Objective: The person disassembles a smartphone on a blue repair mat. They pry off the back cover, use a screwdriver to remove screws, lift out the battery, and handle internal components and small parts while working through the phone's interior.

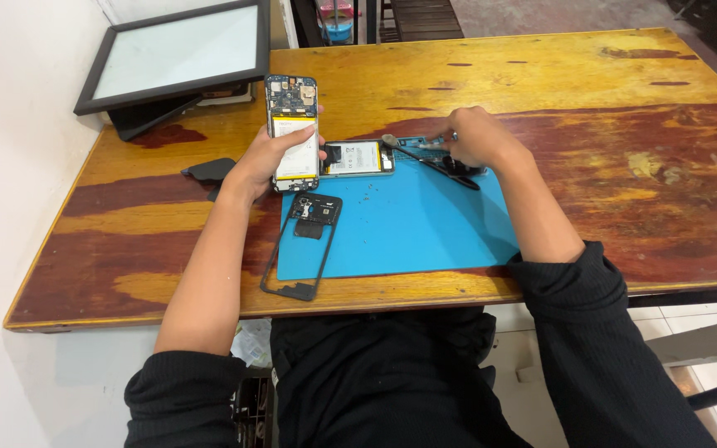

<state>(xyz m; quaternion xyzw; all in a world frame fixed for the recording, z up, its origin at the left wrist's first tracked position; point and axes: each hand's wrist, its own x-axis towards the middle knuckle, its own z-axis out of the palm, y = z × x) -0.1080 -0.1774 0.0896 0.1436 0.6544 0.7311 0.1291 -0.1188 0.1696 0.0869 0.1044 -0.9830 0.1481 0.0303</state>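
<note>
Left hand: your left hand (263,162) holds an opened phone (294,133) upright above the surface (591,75), the grip closed around its lower half, thumb on the right edge.
Right hand: your right hand (468,137) rests at the far edge of the blue mat (408,228), fingers bent over small tools (450,168). I cannot tell if the grip is closed on one of them.
Phone direction: the long axis runs away from you, nearly vertical in the view. The end with the circuit board points away, the battery faces you.
Other parts: a second opened phone (358,158) lies flat just behind your left hand, its long axis left to right. A black frame (302,245) lies at the near left corner of the mat, partly off it.
Advice: keep the held phone steady and support it from the sides, not from the bare board. I judge that small screws (368,192) on the mat roll away easily, so move the right hand slowly there.
</note>
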